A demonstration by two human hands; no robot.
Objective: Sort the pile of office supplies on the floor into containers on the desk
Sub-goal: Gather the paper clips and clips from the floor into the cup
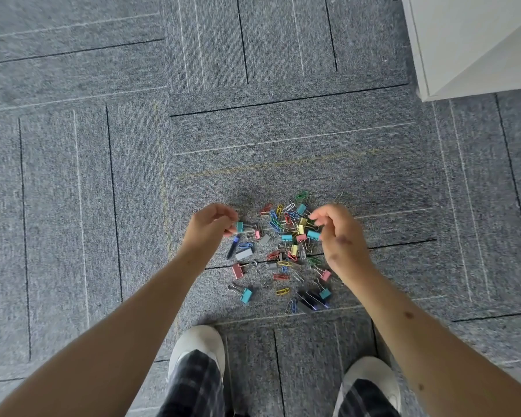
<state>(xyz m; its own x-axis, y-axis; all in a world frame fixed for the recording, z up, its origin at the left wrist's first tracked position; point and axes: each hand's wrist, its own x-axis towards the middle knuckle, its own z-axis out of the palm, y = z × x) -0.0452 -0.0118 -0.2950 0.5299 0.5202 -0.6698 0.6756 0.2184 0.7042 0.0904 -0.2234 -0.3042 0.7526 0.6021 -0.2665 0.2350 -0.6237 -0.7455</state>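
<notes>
A pile of office supplies (283, 251) lies on the grey carpet: coloured paper clips, binder clips in teal, pink, yellow and grey, and a few dark pens. My left hand (209, 224) hovers at the pile's left edge and pinches a teal binder clip (239, 226) between thumb and fingers. My right hand (339, 233) is at the pile's right edge with curled fingers, its fingertips at a teal binder clip (313, 234); whether it grips that clip is unclear.
A white cabinet or desk side (475, 46) stands at the top right. My two feet in white shoes (197, 347) stand just below the pile. Grey carpet tiles (73, 176) spread all around.
</notes>
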